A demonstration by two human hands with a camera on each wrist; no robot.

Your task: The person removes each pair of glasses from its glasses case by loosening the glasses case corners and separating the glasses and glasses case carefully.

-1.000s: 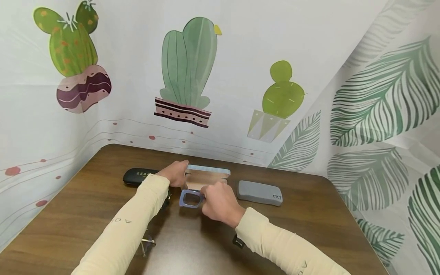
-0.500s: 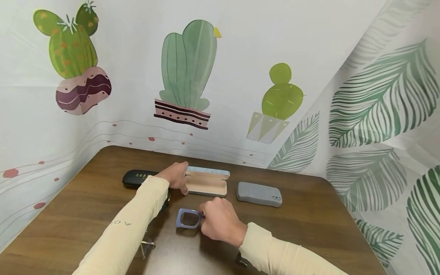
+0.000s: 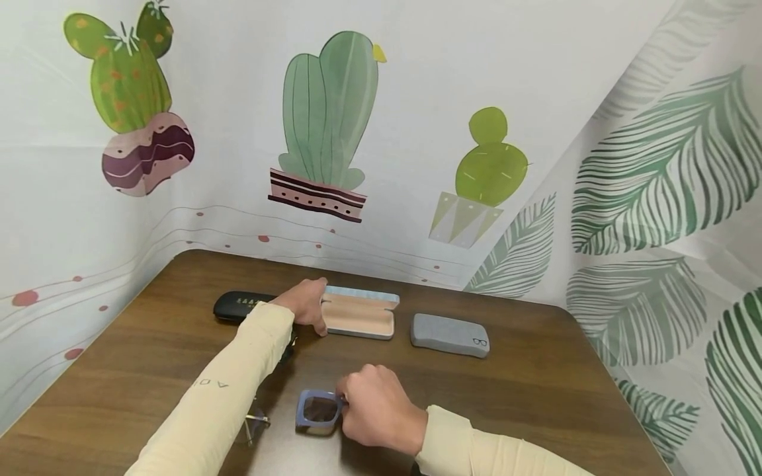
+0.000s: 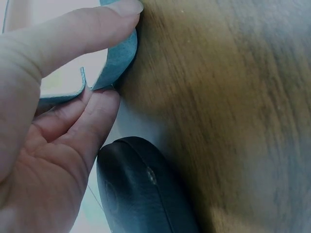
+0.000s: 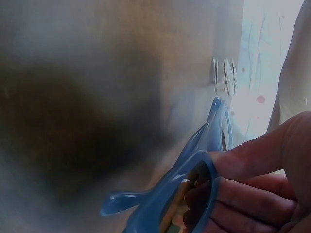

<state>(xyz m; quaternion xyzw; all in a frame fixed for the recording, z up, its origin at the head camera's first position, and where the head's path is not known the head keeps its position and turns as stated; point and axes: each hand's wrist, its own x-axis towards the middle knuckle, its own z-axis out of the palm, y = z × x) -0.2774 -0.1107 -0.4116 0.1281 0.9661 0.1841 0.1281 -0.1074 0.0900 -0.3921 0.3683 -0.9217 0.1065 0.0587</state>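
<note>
— Who holds what?
— The left hand (image 3: 306, 305) grips the open case (image 3: 360, 324) by one end; the right hand (image 3: 378, 406) pinches the blue glasses (image 3: 319, 410), at or just above the table (image 3: 536, 396), apart from the open case
— And the risk?
— The pinch seems to take only one side, so they could swivel or slip; a sideways swing could knock the thin-framed glasses (image 3: 256, 421) by the left sleeve (image 3: 205, 396), and a leftward tug might bump the open case into the black case (image 3: 241, 307)
</note>
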